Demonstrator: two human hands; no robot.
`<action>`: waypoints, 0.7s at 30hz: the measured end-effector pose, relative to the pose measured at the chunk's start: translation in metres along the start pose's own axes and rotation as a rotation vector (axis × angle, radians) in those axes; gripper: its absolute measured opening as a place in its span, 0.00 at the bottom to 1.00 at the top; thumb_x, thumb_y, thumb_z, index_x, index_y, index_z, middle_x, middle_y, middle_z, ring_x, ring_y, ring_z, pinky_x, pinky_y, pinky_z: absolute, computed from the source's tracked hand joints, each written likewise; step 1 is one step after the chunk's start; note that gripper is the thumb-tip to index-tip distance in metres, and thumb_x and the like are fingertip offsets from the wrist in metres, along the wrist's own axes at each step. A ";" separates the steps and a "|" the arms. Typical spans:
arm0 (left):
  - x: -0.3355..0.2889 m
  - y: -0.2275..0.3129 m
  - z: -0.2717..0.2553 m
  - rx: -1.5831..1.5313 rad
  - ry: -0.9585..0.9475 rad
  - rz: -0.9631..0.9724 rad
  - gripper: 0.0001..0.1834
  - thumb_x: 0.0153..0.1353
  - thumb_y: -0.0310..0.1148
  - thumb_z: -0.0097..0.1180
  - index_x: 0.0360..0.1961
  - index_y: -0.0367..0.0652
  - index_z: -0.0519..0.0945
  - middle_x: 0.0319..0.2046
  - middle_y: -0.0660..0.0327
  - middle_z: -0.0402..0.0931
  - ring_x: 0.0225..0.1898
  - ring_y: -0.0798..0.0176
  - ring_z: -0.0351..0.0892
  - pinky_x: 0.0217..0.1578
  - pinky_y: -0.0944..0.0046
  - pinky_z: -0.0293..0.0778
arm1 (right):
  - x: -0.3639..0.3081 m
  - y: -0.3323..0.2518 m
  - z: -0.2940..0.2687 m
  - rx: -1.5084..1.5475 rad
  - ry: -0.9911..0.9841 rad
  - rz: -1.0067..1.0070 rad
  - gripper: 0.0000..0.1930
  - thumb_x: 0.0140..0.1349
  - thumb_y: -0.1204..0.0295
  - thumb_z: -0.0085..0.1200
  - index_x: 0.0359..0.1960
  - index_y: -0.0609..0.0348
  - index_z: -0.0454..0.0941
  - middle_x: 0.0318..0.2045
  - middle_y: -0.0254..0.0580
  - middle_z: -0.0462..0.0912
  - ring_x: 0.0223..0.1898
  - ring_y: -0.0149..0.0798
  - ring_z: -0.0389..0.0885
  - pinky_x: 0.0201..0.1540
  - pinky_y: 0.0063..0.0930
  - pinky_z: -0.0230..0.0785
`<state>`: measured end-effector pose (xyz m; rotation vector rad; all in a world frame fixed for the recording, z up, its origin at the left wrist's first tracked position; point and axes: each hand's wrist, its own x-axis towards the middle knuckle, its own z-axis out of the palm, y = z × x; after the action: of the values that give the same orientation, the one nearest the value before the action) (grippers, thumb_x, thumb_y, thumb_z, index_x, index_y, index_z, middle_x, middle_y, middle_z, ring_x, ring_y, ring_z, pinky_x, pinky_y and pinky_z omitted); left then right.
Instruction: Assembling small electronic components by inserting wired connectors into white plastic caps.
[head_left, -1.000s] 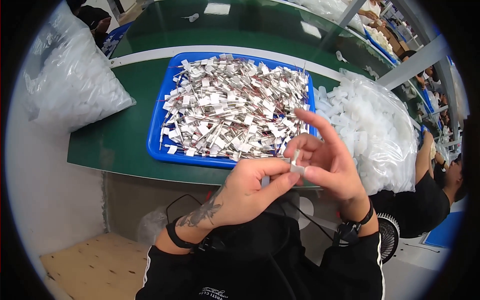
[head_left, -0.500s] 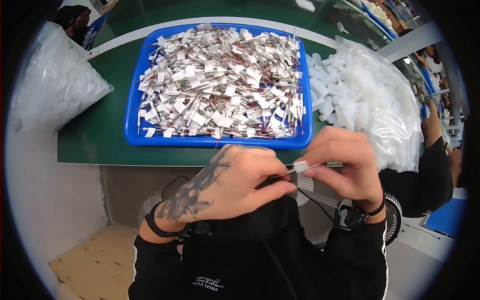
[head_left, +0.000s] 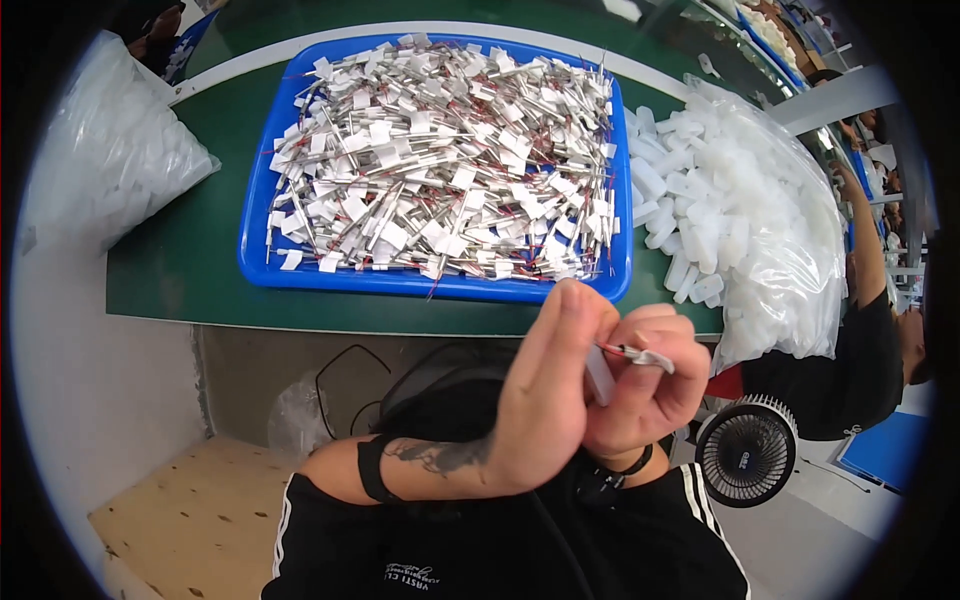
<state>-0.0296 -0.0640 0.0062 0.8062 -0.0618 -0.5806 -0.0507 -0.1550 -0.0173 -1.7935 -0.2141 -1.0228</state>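
My right hand (head_left: 660, 375) is closed, its fingers and thumb gripping a small wired metal piece with a white tag (head_left: 648, 358). The red wire end (head_left: 611, 349) of that piece points toward my left hand (head_left: 550, 400), which is raised beside the right one with its fingers drawn together. What the left fingers pinch is hidden behind them. A pale translucent strip (head_left: 599, 376) shows between the two hands; which of them bears it I cannot tell. Just beyond stands a blue tray (head_left: 430, 286), heaped with similar tagged metal pieces (head_left: 440, 160).
Right of the tray, translucent white plastic sleeves (head_left: 690, 215) spill from a clear bag (head_left: 790, 250). Another filled plastic bag (head_left: 110, 150) lies at the left on the green table (head_left: 170, 270). A round fan (head_left: 745, 452) and a person in black (head_left: 830, 385) are at the right.
Both hands have come together and turned upward, the left swinging up and rightward. The tagged piece has turned between them. The translucent strip has come into sight, and the fan is less covered.
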 end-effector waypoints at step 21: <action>-0.002 0.036 -0.042 0.634 -0.144 0.351 0.18 0.63 0.26 0.54 0.53 0.28 0.72 0.43 0.46 0.78 0.40 0.57 0.82 0.43 0.62 0.77 | 0.011 0.005 -0.031 0.587 0.154 0.460 0.08 0.62 0.76 0.51 0.39 0.71 0.74 0.29 0.45 0.75 0.24 0.28 0.70 0.25 0.21 0.63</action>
<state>-0.0028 -0.0153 0.0024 1.3316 -0.5305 -0.2777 -0.0576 -0.1864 -0.0094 -1.1501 0.0027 -0.6692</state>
